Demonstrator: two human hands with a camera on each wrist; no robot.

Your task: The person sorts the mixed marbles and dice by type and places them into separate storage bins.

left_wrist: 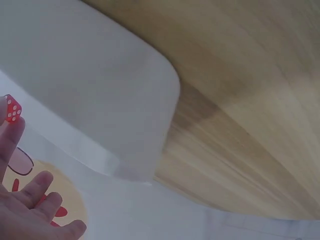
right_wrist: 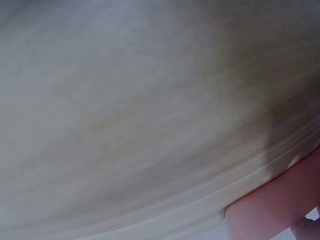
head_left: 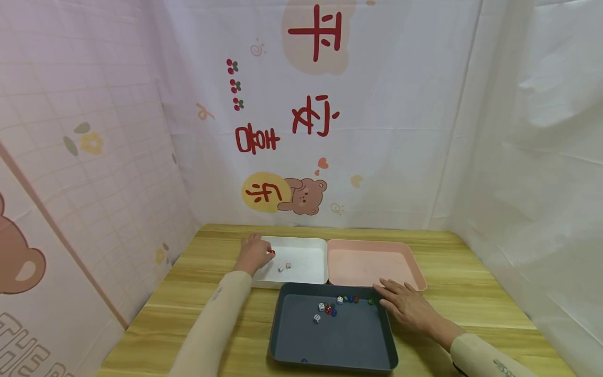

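Observation:
Between thumb and fingertip, my left hand (head_left: 254,254) pinches a red die (left_wrist: 13,109) with white pips, over the left side of the white tray (head_left: 306,256). Two white dice (head_left: 281,268) lie in that tray near the hand. My right hand (head_left: 410,308) rests with its fingers extended at the right rim of the dark grey tray (head_left: 358,343). Inside the grey tray are several white dice (head_left: 316,318) and small red, blue and green dice (head_left: 350,299), mostly toward its far side. In the left wrist view the remaining fingers are spread apart from the die.
A pink tray (head_left: 367,262) stands right of the white one, behind the grey tray. All three sit on a wood-grain table (head_left: 476,303). White printed cloth (head_left: 386,131) hangs behind and at both sides.

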